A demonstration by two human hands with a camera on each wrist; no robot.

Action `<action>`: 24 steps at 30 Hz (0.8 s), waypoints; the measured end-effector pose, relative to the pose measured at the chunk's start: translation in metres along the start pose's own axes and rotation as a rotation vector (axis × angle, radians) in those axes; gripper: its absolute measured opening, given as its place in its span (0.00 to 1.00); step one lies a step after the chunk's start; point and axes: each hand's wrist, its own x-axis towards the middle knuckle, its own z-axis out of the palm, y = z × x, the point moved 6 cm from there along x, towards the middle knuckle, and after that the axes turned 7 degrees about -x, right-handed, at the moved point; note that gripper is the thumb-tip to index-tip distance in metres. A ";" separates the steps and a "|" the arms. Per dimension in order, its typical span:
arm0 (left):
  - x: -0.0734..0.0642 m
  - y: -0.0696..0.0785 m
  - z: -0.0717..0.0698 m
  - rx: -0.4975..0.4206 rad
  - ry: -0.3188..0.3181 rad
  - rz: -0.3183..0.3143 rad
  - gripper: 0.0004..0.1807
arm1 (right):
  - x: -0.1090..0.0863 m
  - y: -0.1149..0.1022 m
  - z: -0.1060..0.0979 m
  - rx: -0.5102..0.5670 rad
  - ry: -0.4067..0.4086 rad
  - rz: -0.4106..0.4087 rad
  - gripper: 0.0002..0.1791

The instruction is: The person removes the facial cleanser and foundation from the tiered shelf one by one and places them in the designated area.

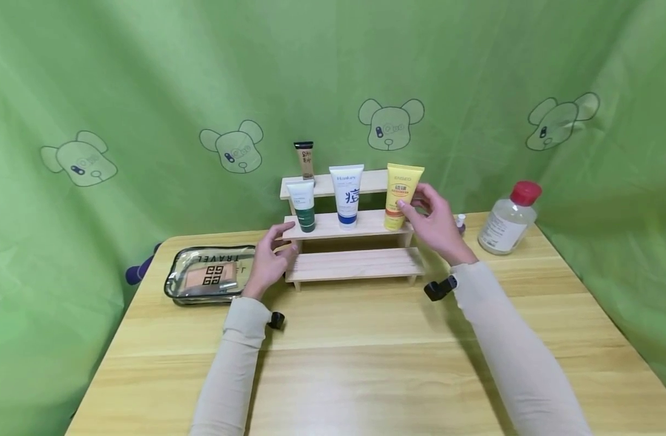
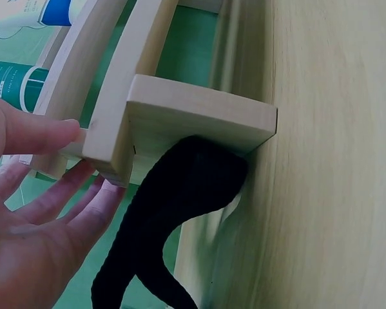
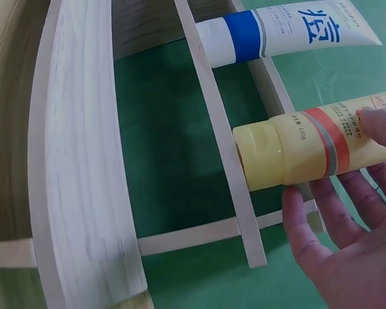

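Note:
A yellow squeeze tube (image 1: 400, 197) stands cap down at the right end of the middle step of a wooden tiered rack (image 1: 360, 257). My right hand (image 1: 436, 221) grips it, thumb on the front and fingers around the side and back. My left hand (image 1: 267, 260) holds the rack's left side, with the thumb (image 2: 48, 132) and fingers on either side of the wood. Along the same step stand a white tube with a blue band (image 1: 346, 195) and a white-and-green tube (image 1: 303, 204). A beige tube with a black end (image 1: 305, 160) stands on the top step.
A clear travel pouch (image 1: 207, 275) with items inside lies left of the rack. At the right stands a clear bottle with a red cap (image 1: 507, 221). A small white-capped item (image 1: 460, 223) is partly hidden behind my right hand. A green curtain (image 1: 322, 79) hangs behind the table.

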 end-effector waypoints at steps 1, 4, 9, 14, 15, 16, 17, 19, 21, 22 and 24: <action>0.000 0.000 0.000 -0.002 0.000 -0.001 0.33 | -0.001 0.001 -0.001 -0.008 0.005 0.001 0.28; 0.001 -0.001 0.000 -0.007 -0.003 -0.002 0.33 | -0.005 0.001 -0.005 -0.015 0.029 -0.014 0.26; 0.001 0.000 0.001 -0.005 -0.004 -0.006 0.34 | -0.017 0.004 -0.014 0.020 0.086 -0.047 0.24; -0.001 0.000 0.002 -0.002 -0.006 -0.013 0.34 | -0.031 0.015 -0.027 -0.013 0.101 -0.017 0.26; -0.001 0.000 0.002 -0.004 -0.007 -0.015 0.34 | -0.034 0.017 -0.029 -0.031 0.099 -0.007 0.26; -0.001 0.000 0.002 -0.007 -0.008 -0.017 0.34 | -0.037 0.019 -0.031 -0.051 0.094 0.005 0.27; -0.001 0.000 0.002 -0.008 -0.008 -0.018 0.34 | -0.040 0.022 -0.033 -0.070 0.089 0.012 0.28; 0.000 0.000 0.002 -0.005 -0.009 -0.018 0.34 | -0.045 0.025 -0.037 -0.103 0.081 0.022 0.29; 0.000 0.000 0.002 -0.002 -0.008 -0.015 0.34 | -0.049 0.029 -0.039 -0.114 0.068 0.031 0.30; 0.000 0.000 0.002 0.001 -0.008 -0.016 0.34 | -0.051 0.031 -0.039 -0.116 0.061 0.033 0.30; 0.000 0.000 0.002 0.005 -0.008 -0.017 0.34 | -0.056 0.033 -0.040 -0.126 0.049 0.037 0.31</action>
